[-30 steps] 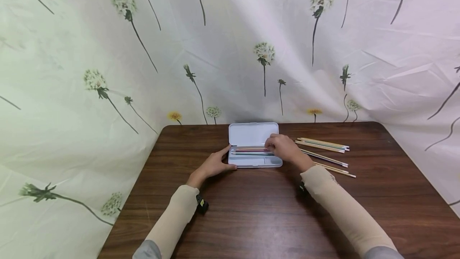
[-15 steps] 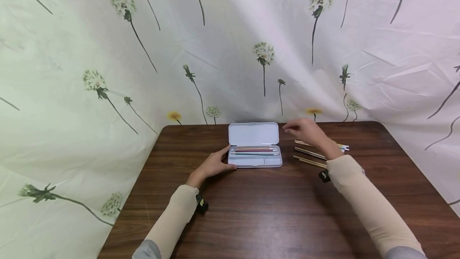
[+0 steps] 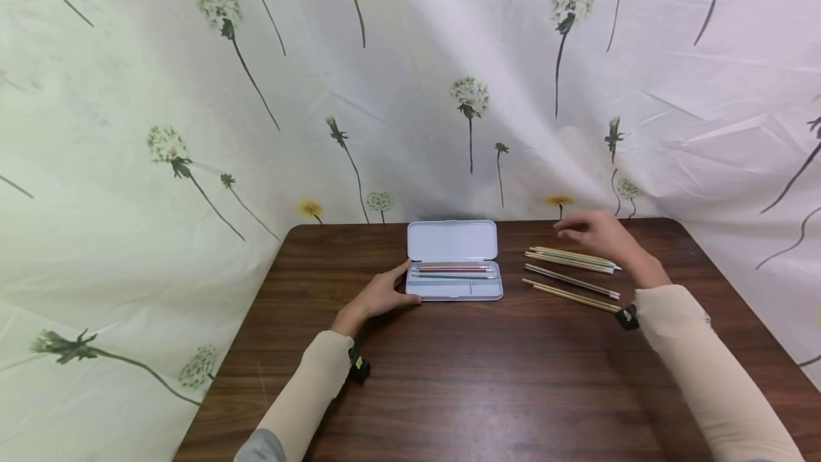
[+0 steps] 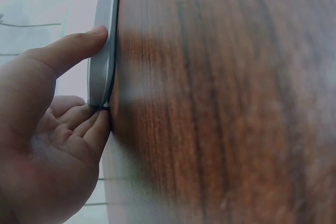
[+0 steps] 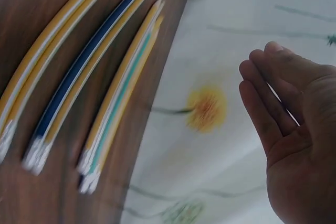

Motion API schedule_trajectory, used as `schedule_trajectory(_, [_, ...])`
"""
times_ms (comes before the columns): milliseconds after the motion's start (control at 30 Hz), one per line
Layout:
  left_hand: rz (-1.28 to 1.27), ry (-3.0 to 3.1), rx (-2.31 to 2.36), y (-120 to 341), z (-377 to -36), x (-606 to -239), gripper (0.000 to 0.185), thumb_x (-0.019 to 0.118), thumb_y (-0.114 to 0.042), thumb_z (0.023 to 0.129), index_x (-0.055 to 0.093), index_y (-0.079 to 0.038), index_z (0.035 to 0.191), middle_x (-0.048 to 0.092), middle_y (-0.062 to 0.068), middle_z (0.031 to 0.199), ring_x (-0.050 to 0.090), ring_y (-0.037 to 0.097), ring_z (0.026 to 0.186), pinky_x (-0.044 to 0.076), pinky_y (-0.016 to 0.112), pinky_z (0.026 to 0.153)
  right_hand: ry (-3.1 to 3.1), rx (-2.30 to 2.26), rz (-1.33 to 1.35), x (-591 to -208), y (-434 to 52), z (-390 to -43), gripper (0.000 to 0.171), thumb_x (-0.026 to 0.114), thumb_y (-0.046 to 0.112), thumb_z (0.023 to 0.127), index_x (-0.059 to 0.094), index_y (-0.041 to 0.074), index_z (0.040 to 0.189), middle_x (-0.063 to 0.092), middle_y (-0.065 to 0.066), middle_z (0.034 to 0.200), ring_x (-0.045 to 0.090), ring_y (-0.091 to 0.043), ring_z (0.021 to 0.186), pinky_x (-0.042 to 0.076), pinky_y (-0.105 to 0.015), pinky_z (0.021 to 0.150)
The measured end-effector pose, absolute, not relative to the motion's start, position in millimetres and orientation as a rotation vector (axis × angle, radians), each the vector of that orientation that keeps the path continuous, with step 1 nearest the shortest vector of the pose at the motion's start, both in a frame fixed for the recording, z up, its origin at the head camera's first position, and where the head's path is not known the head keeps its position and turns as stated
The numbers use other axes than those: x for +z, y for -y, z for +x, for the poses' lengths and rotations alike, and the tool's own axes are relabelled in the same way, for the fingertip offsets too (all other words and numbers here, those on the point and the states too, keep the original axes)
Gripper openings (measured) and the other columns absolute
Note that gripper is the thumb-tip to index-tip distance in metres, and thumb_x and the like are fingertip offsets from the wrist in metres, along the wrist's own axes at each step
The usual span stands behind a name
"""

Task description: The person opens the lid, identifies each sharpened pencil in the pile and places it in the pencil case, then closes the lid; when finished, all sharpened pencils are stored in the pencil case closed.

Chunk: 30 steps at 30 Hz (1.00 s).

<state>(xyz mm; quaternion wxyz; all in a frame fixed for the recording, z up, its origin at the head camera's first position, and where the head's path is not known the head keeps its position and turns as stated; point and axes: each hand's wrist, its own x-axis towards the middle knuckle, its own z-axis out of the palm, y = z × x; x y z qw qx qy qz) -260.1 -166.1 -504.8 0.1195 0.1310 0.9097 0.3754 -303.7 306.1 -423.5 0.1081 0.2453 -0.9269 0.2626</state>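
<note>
An open white pencil case [image 3: 442, 292] lies near the table's far edge, its lid [image 3: 452, 239] tipped back. Several pencils [image 3: 454, 276] lie side by side in its tray. My left hand [image 3: 380, 294] holds the case at its left end, the thumb along the front side and the fingers round the left corner, as the left wrist view shows too. My right hand [image 3: 599, 235] hovers above a bunch of pencils [image 3: 571, 259] on the table. Its fingers reach forward in a loose bend, and the right wrist view shows nothing between them.
In front of that bunch lie a dark and a yellow pencil [image 3: 572, 281], then two yellow pencils [image 3: 571, 296] nearer me. All point their white ends to the right. Behind the brown table [image 3: 474, 376] hangs a flower-printed cloth [image 3: 398, 105].
My right hand has left the pencil case, moving right and up until it is over the loose pencils. The left hand has stayed on the case.
</note>
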Motion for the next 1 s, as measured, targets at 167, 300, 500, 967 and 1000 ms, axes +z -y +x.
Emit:
schedule_trajectory(167, [0.384, -2.661, 1.095, 165.9, -260.0, -504.4, 0.095, 0.082, -0.034, 0.095, 0.028, -0.015, 0.17, 0.035, 0.014, 0.173, 0.038, 0.032, 0.158, 0.037, 0.051, 0.127, 2.756, 0.77, 0.602, -432.8, -332.5, -294.2, 0.012, 0.078, 0.011, 0.098, 0.085, 0.01, 0.108, 0.083, -0.012, 0.102, 0.076, -0.024, 0.084, 0.056, -0.032, 0.07])
schedule_trajectory(300, [0.378, -2.659, 1.098, 166.2, -259.5, -504.4, 0.095, 0.082, -0.034, 0.095, 0.028, -0.014, 0.17, 0.035, 0.015, 0.173, 0.039, 0.034, 0.158, 0.038, 0.051, 0.126, 2.801, 0.793, 0.517, -444.4, -350.4, -288.3, 0.014, 0.077, 0.014, 0.099, 0.085, 0.01, 0.11, 0.083, -0.013, 0.104, 0.073, -0.014, 0.081, 0.053, -0.027, 0.067])
schedule_trajectory(500, [0.376, -2.662, 1.092, 166.7, -259.4, -505.6, 0.095, 0.083, -0.035, 0.095, 0.028, -0.014, 0.17, 0.034, 0.015, 0.173, 0.038, 0.033, 0.159, 0.037, 0.051, 0.127, 2.862, 0.884, 0.429, -466.2, -367.2, -280.3, 0.018, 0.074, 0.014, 0.101, 0.083, 0.005, 0.115, 0.081, -0.019, 0.112, 0.076, -0.022, 0.089, 0.056, -0.027, 0.07])
schedule_trajectory(967, [0.368, -2.672, 1.083, 165.9, -259.6, -505.6, 0.095, 0.082, -0.036, 0.095, 0.028, -0.015, 0.171, 0.035, 0.016, 0.173, 0.038, 0.034, 0.158, 0.036, 0.052, 0.127, 2.875, 0.853, 0.373, -499.7, -375.8, -272.9, 0.013, 0.076, 0.01, 0.099, 0.083, 0.004, 0.108, 0.08, -0.021, 0.11, 0.073, -0.044, 0.107, 0.056, -0.058, 0.092])
schedule_trajectory(1000, [0.368, -2.672, 1.083, 165.9, -260.0, -505.7, 0.095, 0.082, -0.036, 0.095, 0.028, -0.016, 0.171, 0.035, 0.015, 0.173, 0.038, 0.034, 0.159, 0.036, 0.052, 0.127, 2.877, 0.855, 0.371, -500.7, -375.9, -273.3, 0.013, 0.076, 0.01, 0.099, 0.083, 0.005, 0.108, 0.08, -0.02, 0.11, 0.073, -0.044, 0.107, 0.056, -0.058, 0.092])
